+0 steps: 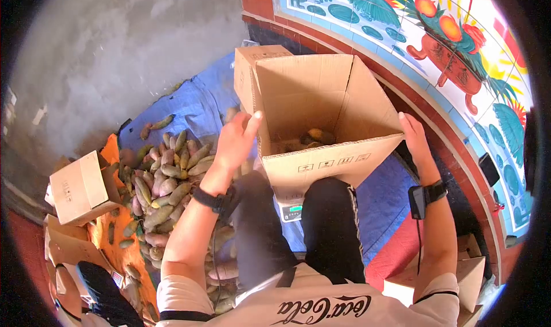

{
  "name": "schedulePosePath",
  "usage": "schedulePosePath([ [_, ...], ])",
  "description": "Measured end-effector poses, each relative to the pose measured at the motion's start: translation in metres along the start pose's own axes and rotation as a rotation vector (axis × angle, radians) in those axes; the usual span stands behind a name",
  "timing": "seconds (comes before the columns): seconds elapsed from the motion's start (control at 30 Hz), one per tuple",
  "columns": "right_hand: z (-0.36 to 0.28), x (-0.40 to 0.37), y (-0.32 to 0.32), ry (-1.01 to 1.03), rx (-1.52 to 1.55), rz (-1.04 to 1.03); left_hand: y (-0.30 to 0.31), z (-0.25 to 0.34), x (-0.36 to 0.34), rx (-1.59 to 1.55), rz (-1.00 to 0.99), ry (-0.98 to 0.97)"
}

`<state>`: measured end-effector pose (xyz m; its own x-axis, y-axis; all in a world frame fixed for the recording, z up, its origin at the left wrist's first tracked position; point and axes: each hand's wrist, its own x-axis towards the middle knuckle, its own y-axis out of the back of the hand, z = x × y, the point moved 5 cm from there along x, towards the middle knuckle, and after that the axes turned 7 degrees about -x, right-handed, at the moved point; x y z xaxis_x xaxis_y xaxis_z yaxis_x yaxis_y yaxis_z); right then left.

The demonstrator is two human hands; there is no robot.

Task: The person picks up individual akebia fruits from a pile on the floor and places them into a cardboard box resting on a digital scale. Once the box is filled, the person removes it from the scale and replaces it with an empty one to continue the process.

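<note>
An open cardboard box [333,163] stands upright in front of my knees, its top edge facing me. My left hand [236,140] is against its left side, thumb along the edge by the near corner. My right hand [415,136] is at the opposite near corner, fingers on the outside of the wall. The box is held between both hands. A few brownish-orange, elongated pieces of produce [318,136] lie at the bottom inside, partly shaded. Under the box, a scale [291,214] with a lit green display shows between my legs.
A heap of long pinkish and greenish produce [166,180] covers the blue tarp [183,111] on my left. Another carton [244,60] stands behind the box. More cartons [83,189] are at left, beside a person's leg [106,287]. A painted tile wall [459,68] borders the right.
</note>
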<state>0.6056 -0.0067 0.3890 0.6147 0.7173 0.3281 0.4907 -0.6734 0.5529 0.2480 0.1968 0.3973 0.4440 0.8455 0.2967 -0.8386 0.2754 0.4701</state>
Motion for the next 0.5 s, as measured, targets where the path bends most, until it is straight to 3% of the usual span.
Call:
schedulePosePath([
  [0.03, -0.001, 0.008, -0.002, 0.078, -0.112, -0.076, -0.001, -0.001, 0.006, 0.072, 0.010, -0.002],
  [0.13, -0.003, 0.022, -0.001, 0.033, -0.209, -0.191, -0.004, 0.001, 0.017, 0.278, -0.050, 0.111],
  [0.27, 0.007, 0.053, -0.013, 0.057, -0.218, -0.334, -0.010, -0.011, 0.034, 0.333, -0.132, 0.159],
  [0.33, 0.005, 0.061, -0.020, 0.077, -0.566, -0.424, -0.017, -0.013, 0.036, 0.340, -0.263, 0.263],
  [0.4, -0.002, 0.060, -0.028, 0.050, -0.605, -0.513, -0.018, -0.018, 0.040, 0.394, -0.353, 0.350],
  [0.47, 0.000, 0.060, -0.029, -0.032, -0.625, -0.555, -0.018, -0.027, 0.043, 0.408, -0.331, 0.068],
  [0.5, -0.009, 0.057, -0.025, 0.049, -0.610, -0.531, -0.018, -0.042, 0.048, 0.466, -0.402, 0.005],
])
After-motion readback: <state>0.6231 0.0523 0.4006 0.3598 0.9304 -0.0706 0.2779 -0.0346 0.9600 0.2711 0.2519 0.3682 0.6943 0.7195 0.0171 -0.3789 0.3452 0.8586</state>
